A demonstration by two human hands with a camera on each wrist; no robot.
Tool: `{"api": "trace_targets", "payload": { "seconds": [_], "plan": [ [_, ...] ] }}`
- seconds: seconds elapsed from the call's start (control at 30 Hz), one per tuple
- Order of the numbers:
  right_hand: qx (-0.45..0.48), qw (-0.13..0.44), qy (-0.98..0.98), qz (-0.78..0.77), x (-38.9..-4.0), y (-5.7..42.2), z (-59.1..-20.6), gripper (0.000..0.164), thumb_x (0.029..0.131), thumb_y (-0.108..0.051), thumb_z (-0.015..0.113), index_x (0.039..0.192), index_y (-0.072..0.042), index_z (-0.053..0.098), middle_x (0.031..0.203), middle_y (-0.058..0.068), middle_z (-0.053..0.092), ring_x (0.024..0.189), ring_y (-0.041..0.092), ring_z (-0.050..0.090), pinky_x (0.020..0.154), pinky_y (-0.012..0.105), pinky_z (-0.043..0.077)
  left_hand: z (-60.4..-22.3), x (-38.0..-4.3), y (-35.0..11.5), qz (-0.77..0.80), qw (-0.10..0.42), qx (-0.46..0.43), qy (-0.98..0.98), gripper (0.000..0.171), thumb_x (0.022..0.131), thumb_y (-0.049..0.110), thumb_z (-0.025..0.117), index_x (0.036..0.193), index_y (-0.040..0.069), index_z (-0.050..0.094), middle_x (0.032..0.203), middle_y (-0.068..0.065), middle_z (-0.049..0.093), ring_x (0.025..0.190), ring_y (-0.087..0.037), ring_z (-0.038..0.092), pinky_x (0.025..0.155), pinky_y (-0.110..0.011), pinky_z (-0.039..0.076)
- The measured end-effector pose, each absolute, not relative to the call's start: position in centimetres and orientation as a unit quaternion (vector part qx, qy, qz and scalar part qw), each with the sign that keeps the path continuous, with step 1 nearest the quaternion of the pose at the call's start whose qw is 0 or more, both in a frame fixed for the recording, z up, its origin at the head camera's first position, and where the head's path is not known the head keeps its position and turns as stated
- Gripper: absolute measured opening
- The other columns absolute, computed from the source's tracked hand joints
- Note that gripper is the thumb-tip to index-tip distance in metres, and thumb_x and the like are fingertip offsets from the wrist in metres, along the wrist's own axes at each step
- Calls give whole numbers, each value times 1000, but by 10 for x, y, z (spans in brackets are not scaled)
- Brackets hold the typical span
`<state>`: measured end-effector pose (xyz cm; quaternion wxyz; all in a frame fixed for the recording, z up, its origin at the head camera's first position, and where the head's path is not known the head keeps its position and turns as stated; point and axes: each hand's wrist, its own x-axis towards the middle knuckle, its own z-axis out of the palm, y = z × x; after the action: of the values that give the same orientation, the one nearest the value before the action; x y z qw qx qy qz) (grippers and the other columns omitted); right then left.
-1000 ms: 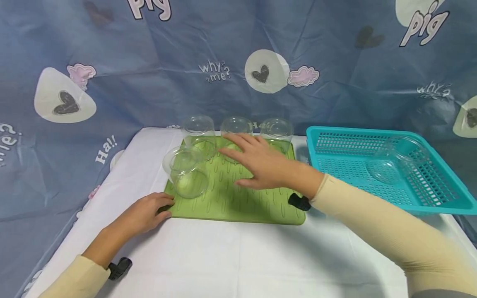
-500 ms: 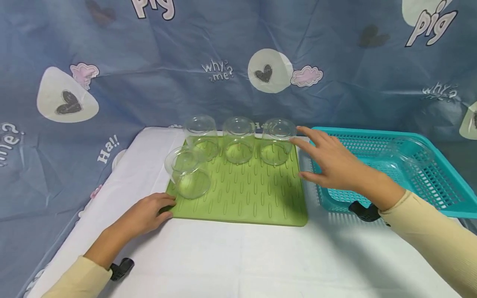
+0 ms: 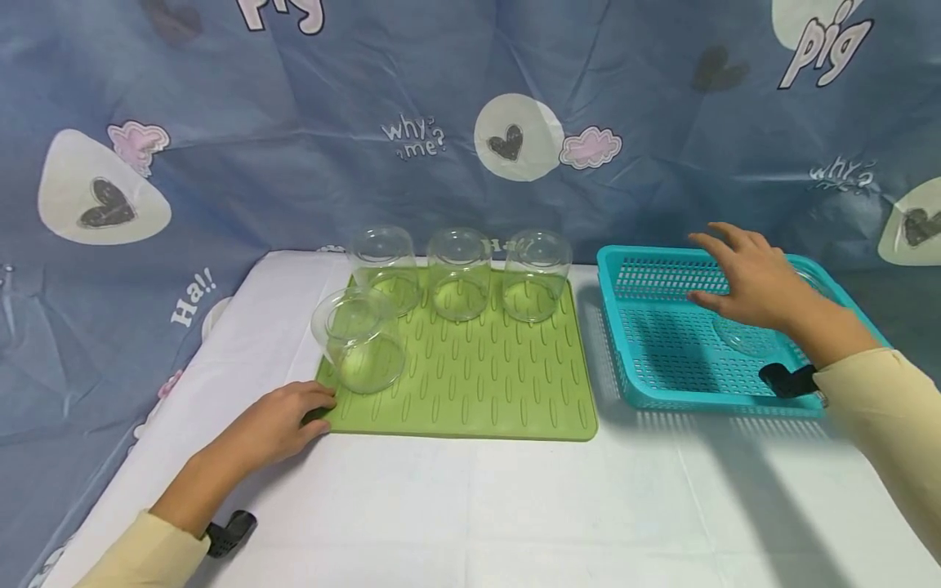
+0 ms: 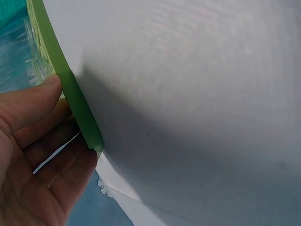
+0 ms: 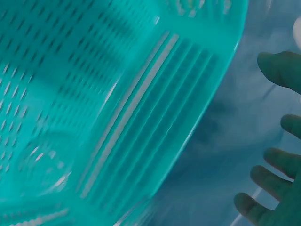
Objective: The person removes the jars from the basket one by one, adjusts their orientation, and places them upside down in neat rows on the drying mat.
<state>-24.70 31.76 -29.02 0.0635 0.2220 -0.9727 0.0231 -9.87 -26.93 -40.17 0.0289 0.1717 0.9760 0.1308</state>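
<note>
In the head view my left hand holds the front left corner of a green drying mat. The left wrist view has the thumb on the mat's edge and fingers curled around its corner. Three clear cups stand along the mat's back: one left, one middle and one right. Another clear cup stands at the front left. My right hand hovers over the turquoise basket, fingers spread and holding nothing. A clear cup lies in the basket, partly hidden by that hand in the head view.
The mat and basket stand on a white-covered table. Behind them hangs a blue printed cloth. The basket's left side is close to the mat's right edge.
My right hand has moved from above the mat to the right, over the basket, with its fingers spread throughout. My left hand stays at the mat's corner, and the cups on the mat have not moved.
</note>
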Motion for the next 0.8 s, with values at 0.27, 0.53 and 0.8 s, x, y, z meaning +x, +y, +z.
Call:
{"api": "trace_targets", "payload": {
  "seconds": [0.27, 0.53, 0.8],
  "plan": [
    [101, -3, -993, 58, -263, 368, -300, 88, 93, -37, 65, 155, 3, 18, 154, 40, 18, 132, 66, 20, 97, 81, 24, -400, -97, -270, 128, 27, 163, 978, 27, 85, 13, 75, 110, 1, 73, 120, -19, 68, 116, -43, 62, 99, -57, 50],
    [-3, -40, -995, 95, -257, 405, -313, 109, 88, -46, 67, 155, 7, -1, 152, 46, 6, 131, 71, 11, 98, 84, 17, -401, -96, -269, 123, 31, 158, 979, 28, 85, 14, 75, 110, 2, 73, 122, -18, 68, 117, -42, 62, 100, -57, 50],
    [-46, -112, -978, 172, -258, 423, -324, 127, 85, -45, 71, 147, 14, -23, 146, 53, -14, 135, 71, -1, 104, 82, 21, -401, -98, -268, 130, 30, 167, 977, 27, 86, 13, 75, 109, 1, 73, 120, -18, 69, 116, -42, 62, 100, -57, 50]
  ]
}}
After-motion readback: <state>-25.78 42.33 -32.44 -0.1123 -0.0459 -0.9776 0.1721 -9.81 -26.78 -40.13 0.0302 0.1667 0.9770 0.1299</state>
